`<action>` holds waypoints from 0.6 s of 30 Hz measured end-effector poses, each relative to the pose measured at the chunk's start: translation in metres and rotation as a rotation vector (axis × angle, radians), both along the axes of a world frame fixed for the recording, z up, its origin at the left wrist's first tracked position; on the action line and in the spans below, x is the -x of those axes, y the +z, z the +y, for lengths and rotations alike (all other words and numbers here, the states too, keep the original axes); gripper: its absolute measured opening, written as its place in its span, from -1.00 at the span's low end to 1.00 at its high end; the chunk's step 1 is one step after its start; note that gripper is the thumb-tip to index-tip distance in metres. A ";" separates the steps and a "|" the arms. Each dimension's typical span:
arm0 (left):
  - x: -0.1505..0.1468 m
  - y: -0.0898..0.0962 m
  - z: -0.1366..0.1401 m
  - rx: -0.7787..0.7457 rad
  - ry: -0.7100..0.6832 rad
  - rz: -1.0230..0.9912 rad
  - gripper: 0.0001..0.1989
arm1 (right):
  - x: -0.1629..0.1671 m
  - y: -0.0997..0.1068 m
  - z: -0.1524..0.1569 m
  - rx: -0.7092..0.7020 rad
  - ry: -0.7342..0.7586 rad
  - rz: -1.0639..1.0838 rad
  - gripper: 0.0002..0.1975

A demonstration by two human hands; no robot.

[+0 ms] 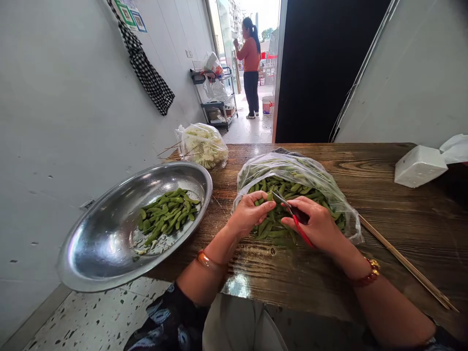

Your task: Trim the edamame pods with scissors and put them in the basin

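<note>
My left hand (252,210) pinches a green edamame pod (270,197) in front of the plastic bag. Closed around the red handles of a pair of scissors (300,229), my right hand (313,222) points the blades at the pod's tip. Beneath both hands, many edamame pods (272,229) spill from the clear plastic bag (329,183) onto the wooden table. To the left, a large metal basin (98,243) holds a heap of pods (168,212) and small trimmed bits.
A bag of cauliflower florets (204,145) sits behind the basin. Thin wooden skewers (405,261) lie at the right of the table (380,204), and a white box (420,165) stands at its far right. Near the doorway are a person (251,63) and a cart (215,100).
</note>
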State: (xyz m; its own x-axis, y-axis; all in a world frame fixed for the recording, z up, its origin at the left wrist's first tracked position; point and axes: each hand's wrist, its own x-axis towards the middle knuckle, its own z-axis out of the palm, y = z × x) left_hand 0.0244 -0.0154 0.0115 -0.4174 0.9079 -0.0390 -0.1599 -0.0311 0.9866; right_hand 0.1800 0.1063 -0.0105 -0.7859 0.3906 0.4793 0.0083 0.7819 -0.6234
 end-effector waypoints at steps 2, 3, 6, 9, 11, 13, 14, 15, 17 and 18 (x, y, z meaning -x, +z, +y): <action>-0.001 0.000 -0.001 0.012 -0.022 0.075 -0.68 | 0.000 -0.001 0.000 -0.003 0.009 -0.017 -0.65; -0.002 0.000 -0.001 0.020 -0.037 0.115 -0.69 | 0.000 -0.001 -0.001 -0.004 0.010 -0.022 -0.65; -0.004 0.000 -0.002 0.038 -0.064 0.217 -0.71 | -0.001 0.001 -0.002 -0.005 0.009 -0.030 -0.65; -0.007 -0.002 0.000 0.048 -0.068 0.298 -0.72 | -0.001 0.003 -0.003 -0.006 0.001 -0.037 -0.64; -0.008 -0.003 0.001 0.034 -0.072 0.341 -0.72 | -0.001 0.004 -0.004 -0.011 -0.007 -0.043 -0.62; -0.008 -0.005 0.003 -0.010 -0.073 0.392 -0.72 | -0.001 0.004 -0.004 -0.023 -0.010 -0.049 -0.60; -0.008 -0.005 0.003 -0.027 -0.073 0.415 -0.72 | -0.001 0.003 -0.004 -0.030 -0.009 -0.048 -0.59; -0.008 -0.005 0.003 -0.028 -0.076 0.430 -0.72 | -0.001 0.003 -0.004 -0.034 -0.006 -0.044 -0.59; -0.008 -0.004 0.002 0.008 -0.085 0.430 -0.68 | -0.001 0.002 -0.004 -0.034 0.000 -0.026 -0.59; -0.009 -0.004 0.002 0.032 -0.091 0.424 -0.66 | -0.001 0.001 -0.003 -0.030 0.007 -0.016 -0.60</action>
